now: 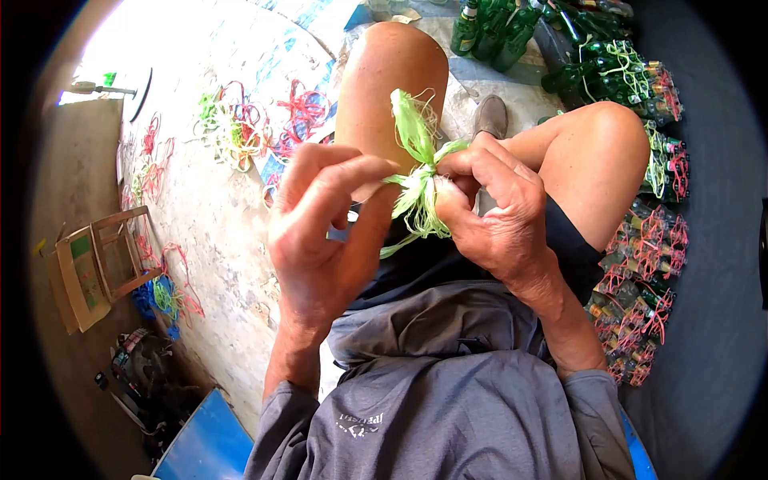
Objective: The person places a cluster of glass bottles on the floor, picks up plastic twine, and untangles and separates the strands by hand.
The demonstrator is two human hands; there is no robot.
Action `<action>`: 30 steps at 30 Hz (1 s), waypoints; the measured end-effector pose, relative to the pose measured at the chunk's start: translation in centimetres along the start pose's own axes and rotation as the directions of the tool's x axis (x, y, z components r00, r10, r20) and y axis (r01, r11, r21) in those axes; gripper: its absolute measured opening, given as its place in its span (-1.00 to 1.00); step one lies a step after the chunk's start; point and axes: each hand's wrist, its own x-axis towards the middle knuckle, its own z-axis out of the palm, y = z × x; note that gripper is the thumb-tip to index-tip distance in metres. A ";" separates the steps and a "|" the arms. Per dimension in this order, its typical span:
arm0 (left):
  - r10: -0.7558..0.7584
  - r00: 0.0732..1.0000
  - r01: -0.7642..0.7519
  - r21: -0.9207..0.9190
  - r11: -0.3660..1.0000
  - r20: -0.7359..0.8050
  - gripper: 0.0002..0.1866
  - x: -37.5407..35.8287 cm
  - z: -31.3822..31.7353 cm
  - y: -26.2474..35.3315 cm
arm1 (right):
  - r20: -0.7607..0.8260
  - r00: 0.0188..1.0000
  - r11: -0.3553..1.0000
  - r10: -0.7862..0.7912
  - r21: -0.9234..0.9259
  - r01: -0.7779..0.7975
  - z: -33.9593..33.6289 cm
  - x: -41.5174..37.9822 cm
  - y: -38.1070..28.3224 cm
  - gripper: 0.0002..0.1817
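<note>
A knotted bundle of light green plastic twine hangs between my two hands, above my lap. Its frayed ends stick up over the knot and dangle below it. My left hand pinches a strand on the left side of the knot between thumb and fingertips. On the other side, my right hand is closed, with thumb and forefinger gripping the twine right beside the knot. The exact strands under the right fingertips are hidden.
Tangled red and green twine lies on the floor at left. Green bottles stand at the top, and twine-tied bottles line the right. A wooden frame and cardboard are at far left, above a dark machine.
</note>
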 end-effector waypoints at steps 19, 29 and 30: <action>0.096 0.985 -0.123 0.184 0.975 0.145 -0.86 -0.2 1.5 -2.6 | 0.173 0.959 0.931 -0.225 -0.253 0.265 0.0 0.4 0.0 -0.81; 0.119 0.981 -0.146 0.174 0.974 0.155 -0.86 -0.8 0.9 -3.6 | 0.298 0.920 0.913 -0.256 -0.237 0.331 0.5 0.9 -0.3 -0.77; 0.105 0.981 -0.132 0.165 0.977 0.164 -0.85 -0.9 0.6 -3.4 | 0.310 0.917 0.910 -0.251 -0.246 0.332 0.5 0.9 -0.4 -0.77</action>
